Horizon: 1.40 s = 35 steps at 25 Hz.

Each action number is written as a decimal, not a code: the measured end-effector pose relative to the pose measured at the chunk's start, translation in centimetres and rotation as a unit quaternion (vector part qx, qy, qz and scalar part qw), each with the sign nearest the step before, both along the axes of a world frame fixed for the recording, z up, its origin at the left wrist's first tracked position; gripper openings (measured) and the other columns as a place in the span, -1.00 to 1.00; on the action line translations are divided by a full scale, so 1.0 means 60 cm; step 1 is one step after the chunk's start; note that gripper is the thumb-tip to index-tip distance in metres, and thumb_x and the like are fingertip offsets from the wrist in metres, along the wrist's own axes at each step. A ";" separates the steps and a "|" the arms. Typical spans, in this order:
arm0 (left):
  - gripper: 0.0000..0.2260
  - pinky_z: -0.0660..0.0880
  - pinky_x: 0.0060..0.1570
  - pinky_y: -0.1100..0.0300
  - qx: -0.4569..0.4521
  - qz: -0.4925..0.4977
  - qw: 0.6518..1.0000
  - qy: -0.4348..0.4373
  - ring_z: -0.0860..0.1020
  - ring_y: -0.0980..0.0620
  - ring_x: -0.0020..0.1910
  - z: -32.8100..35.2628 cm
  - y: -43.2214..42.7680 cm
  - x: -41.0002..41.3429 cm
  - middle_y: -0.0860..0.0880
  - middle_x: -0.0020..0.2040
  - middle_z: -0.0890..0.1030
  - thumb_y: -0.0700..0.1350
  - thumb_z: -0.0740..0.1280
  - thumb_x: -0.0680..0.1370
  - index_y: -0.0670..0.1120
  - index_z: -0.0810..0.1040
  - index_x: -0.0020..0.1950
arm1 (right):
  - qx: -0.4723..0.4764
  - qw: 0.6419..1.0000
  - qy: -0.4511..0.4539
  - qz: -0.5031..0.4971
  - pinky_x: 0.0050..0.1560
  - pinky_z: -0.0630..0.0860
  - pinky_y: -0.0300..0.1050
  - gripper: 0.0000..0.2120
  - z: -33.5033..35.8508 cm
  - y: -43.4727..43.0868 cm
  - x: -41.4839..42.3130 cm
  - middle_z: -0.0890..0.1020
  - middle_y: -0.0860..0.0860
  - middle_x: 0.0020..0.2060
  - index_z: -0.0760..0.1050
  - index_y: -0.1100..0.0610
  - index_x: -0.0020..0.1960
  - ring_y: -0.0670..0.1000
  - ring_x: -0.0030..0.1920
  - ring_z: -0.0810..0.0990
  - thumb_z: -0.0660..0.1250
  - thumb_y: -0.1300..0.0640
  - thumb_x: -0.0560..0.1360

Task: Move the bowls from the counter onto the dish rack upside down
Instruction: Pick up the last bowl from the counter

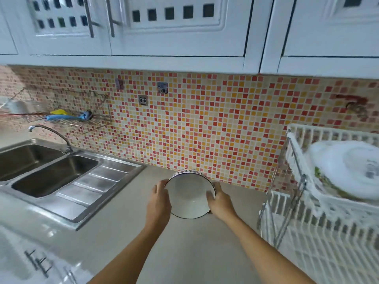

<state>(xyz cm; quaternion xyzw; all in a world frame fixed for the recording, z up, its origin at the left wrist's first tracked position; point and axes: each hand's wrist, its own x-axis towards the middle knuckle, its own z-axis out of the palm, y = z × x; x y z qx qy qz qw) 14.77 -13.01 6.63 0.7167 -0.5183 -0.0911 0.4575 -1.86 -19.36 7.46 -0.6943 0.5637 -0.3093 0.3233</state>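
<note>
Both hands — left hand (160,198), right hand (220,201) — grasp the white ceramic bowl with patterned outer rim (189,195) by opposite sides, its opening tilted toward the camera, over the beige counter (184,253). For a clean transfer, the 2 grips should hold even pressure while the bowl inverts, then travel right to the white slatted dish rack (320,232) — clear of its metal frame.

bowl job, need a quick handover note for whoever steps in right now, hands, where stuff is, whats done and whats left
Left hand and right hand: both in a grip on the bowl, one at each side of its rim.
Bowl: tilted, its white inside facing the camera, above the counter near the tiled wall.
Dish rack: to the right; white dishes sit on its upper tier, too blurred to tell apart.
Done: bowl picked up.
Left: carry it right, turn it upside down, set it on the rack.
</note>
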 end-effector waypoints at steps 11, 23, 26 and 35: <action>-0.46 0.22 0.33 0.14 -0.133 -0.357 0.902 0.202 0.29 0.13 0.32 0.243 0.170 -0.115 0.10 0.37 0.26 0.33 0.15 0.29 0.36 0.22 0.27 | -0.365 0.920 -0.136 -0.035 0.11 0.41 -0.42 -0.58 0.193 0.220 -0.145 0.55 -0.25 0.10 0.30 0.00 0.36 -0.34 0.11 0.51 0.19 0.28 0.54; -0.08 0.16 0.35 0.16 -0.192 -0.389 0.900 -0.030 0.19 0.21 0.39 0.401 0.188 -0.402 0.04 0.56 0.09 0.40 0.19 0.32 0.09 -0.10 0.55 | -0.386 0.915 -0.118 -0.019 0.28 0.46 -0.04 -0.07 0.320 0.295 -0.453 0.36 -0.07 0.41 0.04 -0.12 0.49 -0.06 0.36 0.43 0.31 -0.43 0.27; -0.10 0.16 0.37 0.19 -0.190 -0.430 0.882 -0.002 0.21 0.17 0.42 0.396 0.160 -0.487 0.05 0.55 0.12 0.38 0.23 0.33 0.10 -0.08 0.54 | -0.348 0.928 -0.131 -0.014 0.23 0.51 -0.15 -0.08 0.339 0.305 -0.546 0.42 -0.39 0.27 0.07 -0.05 0.47 -0.19 0.29 0.48 0.28 -0.45 0.27; 0.11 0.20 0.46 0.12 -0.105 -0.465 0.875 -0.087 0.20 0.03 0.50 0.384 0.057 -0.674 0.01 0.55 0.15 0.28 0.45 0.21 0.00 -0.11 0.56 | -0.229 0.973 0.009 0.002 0.35 0.37 -0.20 0.00 0.357 0.231 -0.791 0.26 -0.14 0.42 0.03 -0.40 0.37 -0.30 0.33 0.36 0.57 -0.14 0.13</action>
